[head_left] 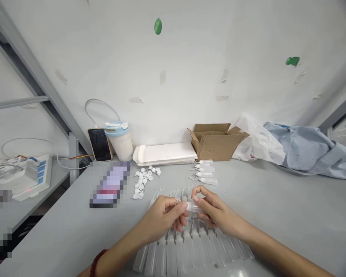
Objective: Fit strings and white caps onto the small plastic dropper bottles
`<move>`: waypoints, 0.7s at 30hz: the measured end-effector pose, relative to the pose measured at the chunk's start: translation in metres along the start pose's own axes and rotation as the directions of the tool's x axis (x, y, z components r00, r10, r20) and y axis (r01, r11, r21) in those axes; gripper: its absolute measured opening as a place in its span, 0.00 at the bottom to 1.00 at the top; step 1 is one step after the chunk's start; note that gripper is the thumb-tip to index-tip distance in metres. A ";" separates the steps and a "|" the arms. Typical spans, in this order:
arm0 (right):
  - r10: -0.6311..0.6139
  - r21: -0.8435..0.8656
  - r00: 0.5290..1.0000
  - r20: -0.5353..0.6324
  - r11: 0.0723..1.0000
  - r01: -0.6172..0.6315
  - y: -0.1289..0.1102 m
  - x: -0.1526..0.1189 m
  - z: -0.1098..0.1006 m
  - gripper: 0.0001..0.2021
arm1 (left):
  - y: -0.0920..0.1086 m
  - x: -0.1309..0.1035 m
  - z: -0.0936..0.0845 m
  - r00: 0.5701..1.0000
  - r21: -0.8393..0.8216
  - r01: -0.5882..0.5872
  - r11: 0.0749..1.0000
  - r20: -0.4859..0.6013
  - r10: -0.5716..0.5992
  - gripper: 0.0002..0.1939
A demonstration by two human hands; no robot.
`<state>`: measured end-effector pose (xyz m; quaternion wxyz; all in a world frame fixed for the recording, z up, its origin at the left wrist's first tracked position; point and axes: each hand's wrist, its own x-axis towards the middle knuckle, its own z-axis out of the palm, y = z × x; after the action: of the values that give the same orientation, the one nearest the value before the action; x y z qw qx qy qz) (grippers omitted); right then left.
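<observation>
A small translucent plastic tube with a white cap [193, 207] lies sideways between my two hands. My left hand [164, 215] is closed, pinching the cap end between thumb and fingers. On the other end, my right hand [216, 207] is closed round the clear body, with its index finger and thumb near the cap. Below my hands a row of larger translucent tubes with white looped caps [187, 252] spreads over the grey table [291, 215]. More looped tubes show partly behind my fingers.
Loose white caps [144, 179] lie left of centre, several small tubes [207, 172] right of it. Behind stand a cup [121, 144], a charging phone [100, 144], a white packet stack [167, 153], a cardboard box [216, 146], a plastic bag [256, 140] and blue cloth [308, 150].
</observation>
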<state>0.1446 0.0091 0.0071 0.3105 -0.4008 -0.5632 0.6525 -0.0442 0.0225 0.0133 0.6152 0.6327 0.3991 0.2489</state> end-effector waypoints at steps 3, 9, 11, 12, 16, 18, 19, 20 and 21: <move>0.006 0.012 1.000 -0.003 1.000 -0.006 -0.001 0.001 -0.002 0.16 | 0.000 -0.001 0.001 1.000 -0.028 -0.018 0.999 -0.018 0.018 0.15; -0.010 0.001 1.000 0.018 1.000 0.010 -0.003 0.000 0.000 0.16 | 0.002 -0.002 0.002 1.000 -0.040 -0.008 0.999 -0.001 0.008 0.20; -0.013 -0.009 1.000 0.018 1.000 0.013 -0.003 -0.001 0.001 0.16 | 0.001 -0.001 0.002 1.000 -0.036 -0.007 0.999 -0.024 0.006 0.21; -0.013 -0.015 1.000 0.015 1.000 0.013 -0.003 -0.001 0.001 0.16 | 0.001 -0.001 0.003 0.999 -0.030 -0.014 0.999 -0.035 0.013 0.21; 0.002 -0.005 1.000 0.013 1.000 -0.002 -0.003 -0.001 0.001 0.15 | -0.002 0.000 0.004 0.994 -0.003 -0.069 0.998 -0.084 0.068 0.19; 0.008 0.016 1.000 0.023 1.000 -0.008 -0.003 0.000 0.000 0.15 | -0.002 -0.001 0.005 0.991 0.020 -0.087 0.996 -0.103 0.089 0.18; 0.010 0.028 1.000 0.030 1.000 -0.011 -0.002 0.000 0.000 0.15 | -0.002 -0.002 0.005 0.989 0.033 -0.095 0.995 -0.108 0.098 0.17; 0.015 0.042 0.999 0.037 0.999 -0.016 -0.002 0.000 0.000 0.15 | -0.001 -0.003 0.006 0.988 0.048 -0.105 0.993 -0.112 0.109 0.16; 0.020 0.056 0.999 0.044 0.998 -0.022 -0.002 0.001 0.000 0.15 | 0.000 -0.003 0.005 0.986 0.063 -0.117 0.991 -0.112 0.124 0.15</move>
<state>0.1444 0.0099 0.0085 0.3028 -0.3835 -0.5467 0.6800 -0.0417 0.0167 0.0130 0.5566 0.6573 0.4021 0.3107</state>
